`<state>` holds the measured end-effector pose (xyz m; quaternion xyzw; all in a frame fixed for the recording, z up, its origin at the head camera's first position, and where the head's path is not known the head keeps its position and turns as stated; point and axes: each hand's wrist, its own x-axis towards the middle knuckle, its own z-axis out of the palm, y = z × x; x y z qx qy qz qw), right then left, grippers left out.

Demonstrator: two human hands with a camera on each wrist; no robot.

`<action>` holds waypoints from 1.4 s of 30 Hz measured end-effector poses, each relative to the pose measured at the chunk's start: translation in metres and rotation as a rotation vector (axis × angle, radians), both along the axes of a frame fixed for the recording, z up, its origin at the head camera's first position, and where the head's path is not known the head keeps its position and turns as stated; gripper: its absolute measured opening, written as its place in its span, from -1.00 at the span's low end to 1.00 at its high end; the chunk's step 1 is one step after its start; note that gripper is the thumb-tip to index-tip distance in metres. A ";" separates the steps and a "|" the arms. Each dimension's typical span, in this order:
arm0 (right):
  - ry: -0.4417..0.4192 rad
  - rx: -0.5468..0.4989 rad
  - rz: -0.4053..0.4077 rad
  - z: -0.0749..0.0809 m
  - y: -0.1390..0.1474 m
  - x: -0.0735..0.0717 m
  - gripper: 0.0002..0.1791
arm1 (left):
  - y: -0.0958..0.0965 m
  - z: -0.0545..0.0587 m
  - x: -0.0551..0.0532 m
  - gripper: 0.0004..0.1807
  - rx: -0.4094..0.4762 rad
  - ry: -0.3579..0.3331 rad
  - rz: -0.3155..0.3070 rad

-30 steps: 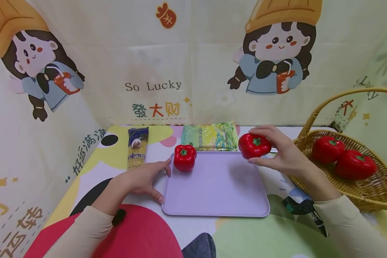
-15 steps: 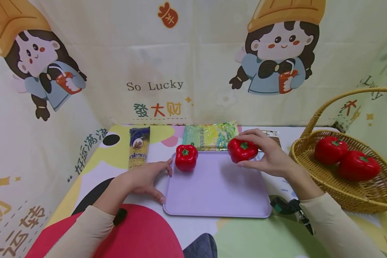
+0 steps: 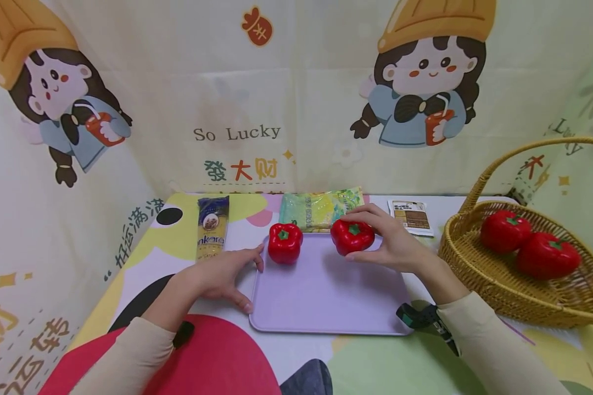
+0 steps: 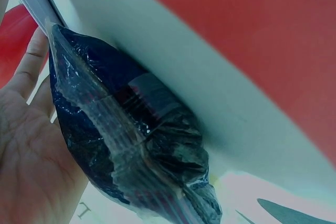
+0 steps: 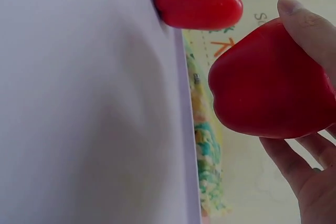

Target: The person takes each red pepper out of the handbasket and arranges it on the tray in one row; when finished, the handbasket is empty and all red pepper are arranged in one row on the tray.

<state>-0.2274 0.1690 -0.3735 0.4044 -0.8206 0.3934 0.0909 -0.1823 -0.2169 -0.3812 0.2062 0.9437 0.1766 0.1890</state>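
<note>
Red pepper (image 3: 351, 238), pinched in the right grip (image 3: 394, 241), hangs above the tray (image 3: 316, 304) — its smoothness could let it slip and roll — the left grip (image 3: 224, 274) lies spread at the edge.

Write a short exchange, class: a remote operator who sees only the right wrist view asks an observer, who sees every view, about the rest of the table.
Operator: I see a held pepper and a second pepper on the tray. Are there any more peppers?
Observer: Yes, two red peppers lie in the wicker basket, on the right in the head view.
Operator: And what lies off the tray's left side?
Observer: The head view shows a blue-and-yellow pack there.
</note>
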 end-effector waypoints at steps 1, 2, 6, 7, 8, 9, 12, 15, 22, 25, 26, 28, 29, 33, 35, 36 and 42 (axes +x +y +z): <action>-0.004 -0.005 0.003 0.000 -0.002 -0.001 -0.20 | 0.000 0.000 0.000 -0.22 0.000 0.001 0.000; -0.008 -0.011 0.007 -0.001 -0.005 -0.002 -0.19 | 0.000 0.000 0.000 -0.22 0.001 0.001 0.001; -0.015 -0.028 0.014 -0.002 -0.013 -0.005 -0.18 | -0.001 0.001 0.002 -0.23 0.005 0.002 0.003; -0.016 -0.030 0.013 -0.003 -0.015 -0.006 -0.18 | -0.001 0.001 0.002 -0.23 0.004 0.003 0.003; -0.016 -0.030 0.013 -0.004 -0.017 -0.006 -0.18 | -0.001 0.001 0.002 -0.23 0.004 0.003 0.003; -0.019 -0.030 0.014 -0.005 -0.019 -0.007 -0.19 | 0.000 0.002 0.002 -0.23 0.004 0.003 0.002; -0.040 -0.026 0.022 -0.008 -0.023 -0.007 -0.20 | 0.001 0.002 0.002 -0.22 0.001 0.003 0.001; -0.083 -0.023 0.041 -0.011 -0.028 -0.007 -0.20 | 0.001 0.001 0.002 -0.22 0.000 0.004 0.001; -0.141 0.004 0.036 -0.014 -0.038 -0.008 -0.19 | 0.003 0.002 0.002 -0.22 -0.002 0.000 0.008; -0.144 0.026 0.024 -0.016 -0.042 -0.009 -0.19 | 0.003 0.003 0.002 -0.22 -0.004 -0.006 0.011; -0.143 0.032 0.019 -0.016 -0.043 -0.009 -0.20 | 0.003 0.003 0.002 -0.22 -0.004 -0.009 0.013; -0.137 0.042 0.008 -0.017 -0.046 -0.009 -0.21 | 0.003 0.002 0.003 -0.22 -0.001 -0.012 0.016; -0.134 0.044 0.005 -0.018 -0.047 -0.010 -0.21 | 0.002 0.002 0.003 -0.22 -0.001 -0.011 0.016; -0.126 0.047 -0.006 -0.019 -0.051 -0.010 -0.21 | 0.001 0.001 0.003 -0.23 0.001 -0.006 0.015; -0.128 0.049 -0.011 -0.020 -0.053 -0.010 -0.21 | 0.001 0.001 0.003 -0.23 0.002 -0.002 0.013; -0.130 0.052 -0.015 -0.020 -0.053 -0.010 -0.20 | 0.001 0.000 0.002 -0.23 0.003 -0.001 0.012; -0.144 0.079 -0.049 -0.024 -0.057 -0.010 -0.17 | -0.001 -0.002 0.002 -0.23 -0.001 0.002 -0.003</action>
